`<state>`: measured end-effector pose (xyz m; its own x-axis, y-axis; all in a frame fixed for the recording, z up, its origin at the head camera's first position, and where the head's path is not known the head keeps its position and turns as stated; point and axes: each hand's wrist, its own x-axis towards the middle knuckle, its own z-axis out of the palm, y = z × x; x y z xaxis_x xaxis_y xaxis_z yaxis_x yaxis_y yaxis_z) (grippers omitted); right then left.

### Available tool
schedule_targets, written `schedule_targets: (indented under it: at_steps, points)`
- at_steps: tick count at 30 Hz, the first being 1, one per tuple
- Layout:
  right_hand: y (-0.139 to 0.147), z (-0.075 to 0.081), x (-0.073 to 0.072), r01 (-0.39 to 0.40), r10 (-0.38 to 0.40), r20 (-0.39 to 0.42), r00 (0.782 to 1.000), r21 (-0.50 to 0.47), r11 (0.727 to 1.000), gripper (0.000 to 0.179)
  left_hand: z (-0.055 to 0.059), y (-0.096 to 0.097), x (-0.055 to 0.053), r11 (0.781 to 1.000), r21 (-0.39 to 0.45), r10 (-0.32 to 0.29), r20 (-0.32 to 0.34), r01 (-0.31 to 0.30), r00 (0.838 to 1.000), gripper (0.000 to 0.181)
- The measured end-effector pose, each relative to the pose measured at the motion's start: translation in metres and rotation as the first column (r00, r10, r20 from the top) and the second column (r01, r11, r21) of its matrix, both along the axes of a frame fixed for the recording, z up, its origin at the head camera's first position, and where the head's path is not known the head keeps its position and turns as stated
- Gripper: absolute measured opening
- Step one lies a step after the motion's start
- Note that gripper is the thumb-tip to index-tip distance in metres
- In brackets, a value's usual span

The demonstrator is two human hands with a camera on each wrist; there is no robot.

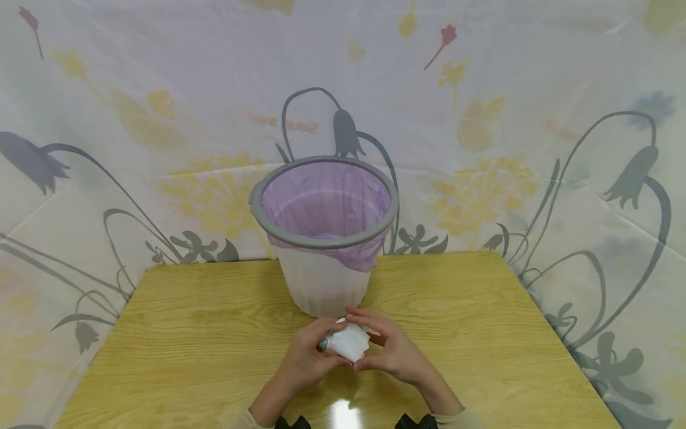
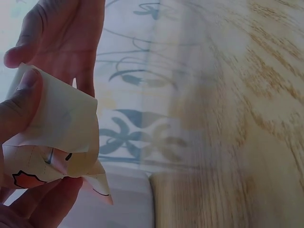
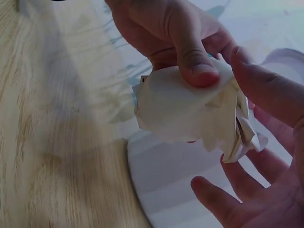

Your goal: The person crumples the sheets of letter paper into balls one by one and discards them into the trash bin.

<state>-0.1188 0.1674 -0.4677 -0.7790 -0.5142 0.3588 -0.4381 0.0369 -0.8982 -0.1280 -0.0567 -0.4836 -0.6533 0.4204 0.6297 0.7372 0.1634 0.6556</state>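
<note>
A folded, crumpled piece of white paper (image 1: 349,343) is held between both hands, just in front of the bin and over the table. Dark outlines and an orange printed patch show on its underside in the left wrist view. My left hand (image 1: 306,356) pinches it from the left, thumb (image 2: 27,85) pressed on the plain face and fingers (image 2: 59,197) beneath. From the other side my right hand (image 1: 395,353) curves round the paper's crumpled end (image 3: 237,126), with thumb and fingertips at its edges. In the right wrist view some right fingers (image 3: 216,197) stand spread away from it.
A white waste bin (image 1: 321,280) with a grey rim (image 1: 327,242) stands behind the hands, lined with a purple plastic bag (image 1: 321,202) that hangs over its edge. Under them is a wood-grain table (image 1: 455,316). A flower-printed cloth (image 1: 214,119) hangs behind the table.
</note>
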Motion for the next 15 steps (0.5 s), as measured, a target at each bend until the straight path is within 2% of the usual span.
schedule_targets:
  at_steps: [6,15]
  points:
    - [-0.0018,0.0003,0.0006,-0.008,0.009,-0.009,1.000,0.049,0.999,0.081,-0.0013,-0.0004,0.0010,1.000,-0.013,0.010,-0.007,-0.010,1.000,0.059]
    - [-0.0050,0.0009,0.0004,0.001,0.005,-0.056,0.998,0.110,0.994,0.081,-0.0009,-0.0016,0.0029,0.997,-0.072,-0.018,0.087,0.024,0.996,0.059]
